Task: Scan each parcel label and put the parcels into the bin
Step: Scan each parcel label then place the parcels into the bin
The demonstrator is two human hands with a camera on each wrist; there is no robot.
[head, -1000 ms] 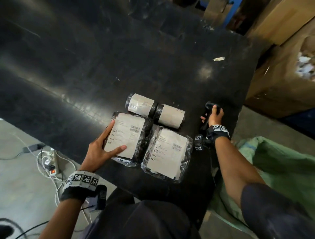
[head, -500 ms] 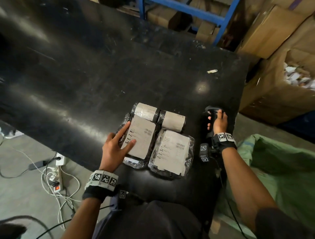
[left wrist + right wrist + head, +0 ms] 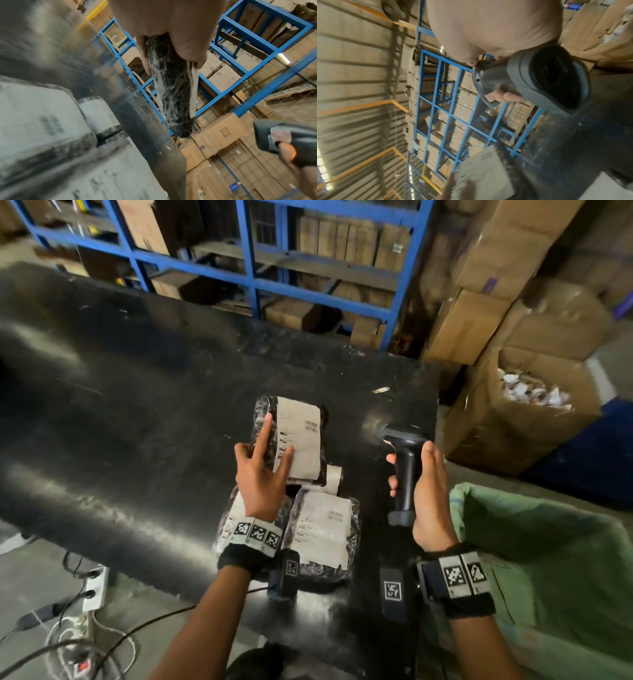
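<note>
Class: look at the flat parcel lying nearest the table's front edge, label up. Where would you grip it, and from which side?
Probably the flat parcel by its left long edge, from the left and above: thumb on the label's margin, fingers under the soft wrap, barcode uncovered. The right hand holds the scanner.

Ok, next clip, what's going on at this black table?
A person is scanning parcels. The left hand holds one labelled parcel up off the black table, label facing up, while the right hand grips a handheld scanner beside it. Other labelled parcels lie on the table below the raised one. A green bin stands open to the right; none of its contents show.
</note>
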